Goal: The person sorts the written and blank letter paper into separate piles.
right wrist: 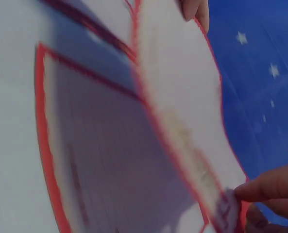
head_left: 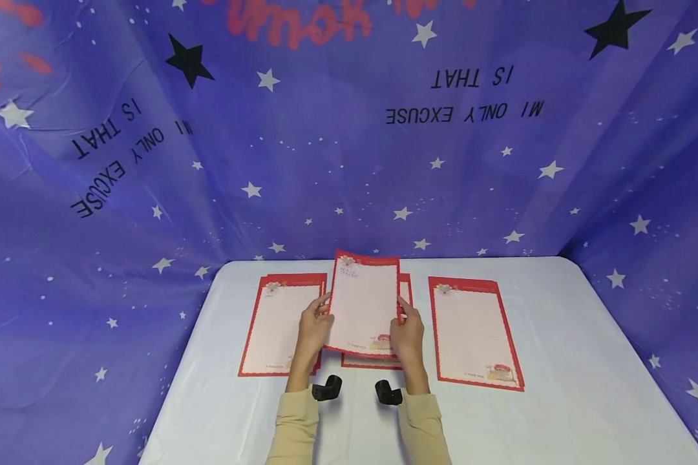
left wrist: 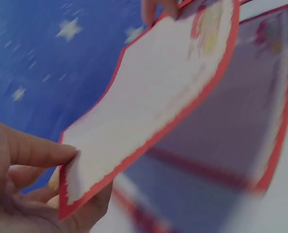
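A red-bordered sheet of paper [head_left: 363,307] is held above the table by both hands, one at each side edge. My left hand [head_left: 315,328] pinches its left edge; in the left wrist view the thumb lies on top and the fingers [left wrist: 97,206] are underneath. My right hand [head_left: 408,332] pinches the right edge, and the right wrist view shows its fingers [right wrist: 272,187] at the border. The sheet bows slightly. Some small writing is near its top left, with a printed picture at the bottom right. Beneath it lies another red-bordered sheet [head_left: 372,363], mostly hidden.
Left of the hands lies a stack of similar sheets [head_left: 279,332], and another stack [head_left: 471,336] lies to the right. All rest on a white table [head_left: 570,361]. A purple star-patterned cloth [head_left: 349,161] hangs behind and at the sides. Black wrist-worn devices [head_left: 388,392] sit at the cuffs.
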Action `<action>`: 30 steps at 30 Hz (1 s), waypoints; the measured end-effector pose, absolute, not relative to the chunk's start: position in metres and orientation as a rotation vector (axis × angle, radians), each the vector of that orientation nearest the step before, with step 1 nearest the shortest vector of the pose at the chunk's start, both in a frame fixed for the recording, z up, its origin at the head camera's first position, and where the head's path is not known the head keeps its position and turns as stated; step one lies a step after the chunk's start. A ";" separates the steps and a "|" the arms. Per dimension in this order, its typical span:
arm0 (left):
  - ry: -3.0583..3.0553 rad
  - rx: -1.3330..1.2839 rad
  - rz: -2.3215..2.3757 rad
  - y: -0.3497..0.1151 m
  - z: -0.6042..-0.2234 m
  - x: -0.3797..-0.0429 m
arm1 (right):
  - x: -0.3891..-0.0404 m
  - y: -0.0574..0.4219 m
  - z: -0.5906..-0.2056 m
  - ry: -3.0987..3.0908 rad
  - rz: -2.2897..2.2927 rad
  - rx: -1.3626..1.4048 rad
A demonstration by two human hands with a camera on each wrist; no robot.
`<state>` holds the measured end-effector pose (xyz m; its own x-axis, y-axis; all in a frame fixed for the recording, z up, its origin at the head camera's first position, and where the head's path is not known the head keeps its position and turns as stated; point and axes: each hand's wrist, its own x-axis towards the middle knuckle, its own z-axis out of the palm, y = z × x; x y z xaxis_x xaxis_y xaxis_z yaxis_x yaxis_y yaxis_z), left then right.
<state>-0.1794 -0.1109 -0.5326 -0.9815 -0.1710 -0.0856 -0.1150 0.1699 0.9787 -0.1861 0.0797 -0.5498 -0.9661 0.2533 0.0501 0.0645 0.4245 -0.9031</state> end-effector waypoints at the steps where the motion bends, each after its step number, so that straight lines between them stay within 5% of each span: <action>1: -2.364 0.309 -1.981 -0.120 -0.531 -0.177 | -0.186 0.073 -0.549 -2.493 1.583 -0.253; 14: -2.448 0.648 -1.638 -0.228 -0.535 -0.147 | -0.179 -0.021 -0.568 -2.614 1.689 0.309; 30: -2.495 0.663 -1.145 -0.244 -0.581 -0.148 | -0.178 -0.042 -0.594 -2.746 1.671 0.420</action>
<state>-0.1479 -0.2437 -0.5806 -0.8424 -0.5313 0.0904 -0.2779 0.5719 0.7719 -0.1782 -0.0416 -0.5937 -0.9614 -0.2707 0.0483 -0.1673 0.4365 -0.8840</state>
